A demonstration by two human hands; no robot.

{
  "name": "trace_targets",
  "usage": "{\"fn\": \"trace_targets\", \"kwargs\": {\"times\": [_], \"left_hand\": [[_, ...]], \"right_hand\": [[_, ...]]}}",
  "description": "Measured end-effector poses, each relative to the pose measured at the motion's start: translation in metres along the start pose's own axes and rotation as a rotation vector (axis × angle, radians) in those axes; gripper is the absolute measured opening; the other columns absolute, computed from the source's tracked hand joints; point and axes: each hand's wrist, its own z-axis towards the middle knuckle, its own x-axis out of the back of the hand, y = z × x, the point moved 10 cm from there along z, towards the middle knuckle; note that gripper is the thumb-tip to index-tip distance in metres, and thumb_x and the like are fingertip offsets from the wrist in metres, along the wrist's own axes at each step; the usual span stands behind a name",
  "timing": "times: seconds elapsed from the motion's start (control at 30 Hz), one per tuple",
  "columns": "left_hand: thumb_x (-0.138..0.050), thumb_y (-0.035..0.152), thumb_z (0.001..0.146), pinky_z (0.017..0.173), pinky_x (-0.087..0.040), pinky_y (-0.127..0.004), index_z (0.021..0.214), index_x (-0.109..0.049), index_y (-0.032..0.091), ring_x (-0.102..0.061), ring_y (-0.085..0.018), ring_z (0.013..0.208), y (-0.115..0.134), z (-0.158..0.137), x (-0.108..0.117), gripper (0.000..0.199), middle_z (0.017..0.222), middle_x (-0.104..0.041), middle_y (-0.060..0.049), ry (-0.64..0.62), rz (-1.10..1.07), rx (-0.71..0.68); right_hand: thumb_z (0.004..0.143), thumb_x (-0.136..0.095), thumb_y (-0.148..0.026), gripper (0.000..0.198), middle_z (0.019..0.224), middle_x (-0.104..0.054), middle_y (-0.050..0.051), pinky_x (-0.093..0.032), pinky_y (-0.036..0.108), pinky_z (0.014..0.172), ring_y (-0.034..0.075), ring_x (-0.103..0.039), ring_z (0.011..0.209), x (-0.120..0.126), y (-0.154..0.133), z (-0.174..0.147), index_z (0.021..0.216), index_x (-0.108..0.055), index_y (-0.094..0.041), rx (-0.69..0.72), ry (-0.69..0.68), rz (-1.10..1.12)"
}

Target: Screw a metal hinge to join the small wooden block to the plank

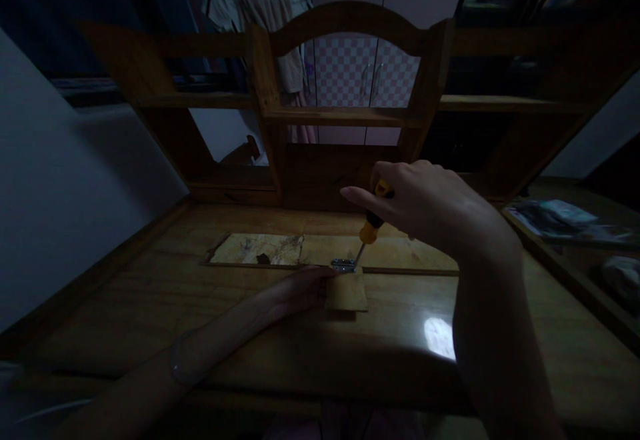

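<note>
My right hand (425, 203) is wrapped round the yellow and black handle of a screwdriver (370, 230). Its shaft slants down to the left, with the tip at a small metal hinge (344, 265). The hinge joins a long wooden strip (390, 252) to a small wooden block (346, 292) on the near side. My left hand (303, 291) grips that block from its left edge, its fingers partly hidden behind the wood. At the left the strip has a pale, rough, stained surface (257, 249).
All this lies on a glossy wooden desk (165, 293). A wooden shelf unit (345, 117) rises along the back. Clothes (265, 7) hang behind it, beside a cabinet (350, 70) with checked doors. Papers (555, 217) lie at the right. The light is dim.
</note>
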Motion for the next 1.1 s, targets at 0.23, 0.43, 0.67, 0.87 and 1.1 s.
{"fn": "trace_targets", "kwargs": {"times": [0.23, 0.43, 0.67, 0.87, 1.1], "left_hand": [[-0.072, 0.023, 0.081, 0.086, -0.055, -0.031, 0.106, -0.069, 0.011, -0.07, -0.02, 0.09, 0.001, -0.002, -0.001, 0.028, 0.104, -0.074, -0.012, -0.037, -0.02, -0.008], [-0.072, 0.025, 0.081, 0.082, -0.056, -0.032, 0.107, -0.068, 0.01, -0.07, -0.021, 0.086, 0.001, -0.006, 0.0, 0.03, 0.103, -0.073, -0.012, 0.008, 0.019, 0.016], [-0.072, 0.022, 0.081, 0.082, -0.056, -0.032, 0.104, -0.067, 0.01, -0.07, -0.021, 0.087, 0.002, -0.005, 0.001, 0.027, 0.101, -0.073, -0.012, 0.022, 0.012, 0.002], [-0.071, 0.022, 0.081, 0.083, -0.056, -0.032, 0.106, -0.067, 0.009, -0.07, -0.02, 0.086, 0.001, -0.006, -0.002, 0.028, 0.1, -0.073, -0.012, 0.015, 0.005, 0.015], [-0.067, 0.02, 0.083, 0.079, -0.056, -0.03, 0.103, -0.067, 0.009, -0.07, -0.019, 0.081, 0.003, -0.01, -0.004, 0.023, 0.096, -0.074, -0.011, 0.049, -0.003, 0.021]], "right_hand": [[0.089, -0.053, -0.053, 0.037, 0.084, -0.067, 0.007, -0.036, 0.03, 0.06, 0.024, -0.063, 0.076, -0.005, 0.004, -0.002, 0.103, -0.057, -0.019, 0.04, -0.015, 0.081], [0.09, -0.054, -0.043, 0.027, 0.088, -0.066, 0.007, -0.043, 0.032, 0.069, 0.024, -0.063, 0.082, -0.008, -0.004, 0.003, 0.103, -0.059, -0.021, 0.077, -0.027, 0.221], [0.091, -0.053, -0.046, 0.028, 0.084, -0.065, 0.008, -0.043, 0.033, 0.07, 0.024, -0.063, 0.082, -0.006, -0.003, 0.003, 0.096, -0.062, -0.02, 0.06, 0.005, 0.2], [0.091, -0.053, -0.047, 0.03, 0.086, -0.065, 0.009, -0.042, 0.032, 0.066, 0.024, -0.063, 0.079, -0.007, -0.001, 0.004, 0.096, -0.062, -0.019, 0.037, 0.004, 0.171], [0.091, -0.053, -0.045, 0.028, 0.084, -0.065, 0.008, -0.043, 0.032, 0.068, 0.024, -0.063, 0.081, -0.007, -0.003, 0.005, 0.095, -0.062, -0.019, 0.059, 0.01, 0.196]]}}
